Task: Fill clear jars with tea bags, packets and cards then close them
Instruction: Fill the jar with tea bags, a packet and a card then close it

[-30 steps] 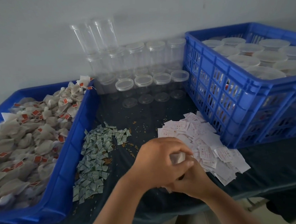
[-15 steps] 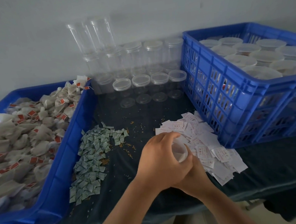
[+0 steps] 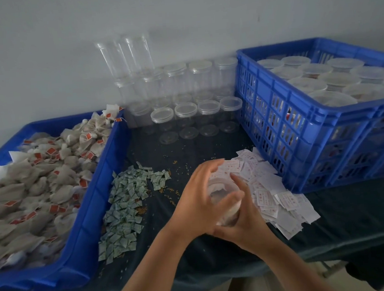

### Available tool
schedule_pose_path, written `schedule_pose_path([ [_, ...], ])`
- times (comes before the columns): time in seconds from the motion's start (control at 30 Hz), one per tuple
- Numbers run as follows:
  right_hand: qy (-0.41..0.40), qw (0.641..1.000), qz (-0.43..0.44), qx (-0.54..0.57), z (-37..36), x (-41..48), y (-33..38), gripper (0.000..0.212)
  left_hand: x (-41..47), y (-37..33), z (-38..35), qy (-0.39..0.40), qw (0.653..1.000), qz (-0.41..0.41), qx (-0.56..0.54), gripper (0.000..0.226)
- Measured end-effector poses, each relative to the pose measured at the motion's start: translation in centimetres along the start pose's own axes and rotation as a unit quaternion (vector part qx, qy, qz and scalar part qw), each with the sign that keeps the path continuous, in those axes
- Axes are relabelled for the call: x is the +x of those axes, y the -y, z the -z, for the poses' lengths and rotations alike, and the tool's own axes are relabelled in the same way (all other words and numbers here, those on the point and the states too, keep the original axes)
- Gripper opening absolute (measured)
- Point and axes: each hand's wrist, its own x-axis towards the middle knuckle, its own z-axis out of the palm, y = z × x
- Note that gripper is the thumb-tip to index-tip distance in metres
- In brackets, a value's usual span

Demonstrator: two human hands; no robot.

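Dark-clothed table (image 3: 155,152), left hand (image 3: 198,205) and right hand (image 3: 248,224) curled round clear jar (image 3: 224,194) — contents half hidden, red print on cards (image 3: 271,183) unreadable.

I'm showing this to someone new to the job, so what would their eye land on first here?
Front and centre, the left hand and right hand grip a clear jar between them. A blue tray heaped with tea bags fills the left side. A blue crate packed with lidded jars stands at the right.
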Motion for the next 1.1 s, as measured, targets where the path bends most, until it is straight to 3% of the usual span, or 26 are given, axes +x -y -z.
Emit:
schedule_pose_path([
  [0.1, -0.025, 0.994, 0.037, -0.105, 0.9, 0.1, 2.1, 0.121, -0.5, 0.3, 0.0, -0.009, 0.997, 0.076, 0.003, 0.067],
  [0.2, 0.027, 0.963, 0.055, -0.261, 2.1, 1.1, 4.1, 0.111, -0.8, 0.2, -0.1, 0.032, 0.99, 0.138, 0.028, 0.035],
  [0.23, 0.048, 0.955, 0.052, -0.288, 2.4, 1.3, 4.4, 0.11, -0.7, 0.0, -0.1, 0.031, 0.988, 0.128, 0.087, 0.03],
  [0.3, 0.071, 0.95, 0.04, -0.303, 2.9, 1.8, 4.7, 0.109, -0.5, -0.6, 0.0, 0.018, 0.969, 0.078, 0.234, 0.044],
  [0.37, 0.069, 0.955, 0.021, -0.288, 3.7, 1.9, 5.2, 0.102, 0.0, -1.6, 0.1, 0.007, 0.957, 0.036, 0.287, 0.055],
  [0.47, 0.036, 0.966, 0.026, -0.255, 6.0, 1.5, 6.8, 0.09, 1.0, -3.4, 1.0, 0.007, 0.966, -0.033, 0.256, 0.065],
  [0.57, 0.003, 0.974, 0.051, -0.221, 9.4, 0.6, 9.8, 0.093, 2.9, -5.2, 2.9, 0.005, 0.978, -0.136, 0.155, 0.064],
  [0.63, -0.007, 0.977, 0.069, -0.2, 12.0, 0.1, 12.2, 0.091, 5.1, -6.6, 3.7, -0.018, 0.973, -0.179, 0.144, 0.065],
  [0.7, -0.025, 0.975, 0.093, -0.201, 14.9, -0.3, 14.8, 0.088, 7.8, -8.5, 3.7, -0.01, 0.963, -0.18, 0.2, 0.052],
  [0.77, -0.073, 0.965, 0.101, -0.232, 17.9, -0.1, 17.5, 0.087, 10.5, -10.4, 3.0, 0.049, 0.951, -0.157, 0.26, 0.03],
  [0.83, -0.136, 0.947, 0.123, -0.264, 20.6, 1.0, 19.5, 0.084, 13.1, -11.9, 1.5, 0.075, 0.95, -0.171, 0.249, 0.012],
  [0.93, -0.222, 0.923, 0.151, -0.276, 24.7, 3.7, 21.1, 0.08, 16.6, -14.2, -1.6, 0.07, 0.957, -0.217, 0.178, 0.019],
  [1.0, -0.252, 0.912, 0.133, -0.295, 27.3, 5.9, 22.0, 0.081, 19.0, -15.6, -3.8, 0.072, 0.962, -0.215, 0.155, 0.011],
  [1.1, -0.272, 0.903, 0.082, -0.322, 30.6, 9.4, 22.4, 0.089, 22.4, -17.1, -6.2, 0.097, 0.974, -0.179, 0.096, 0.027],
])
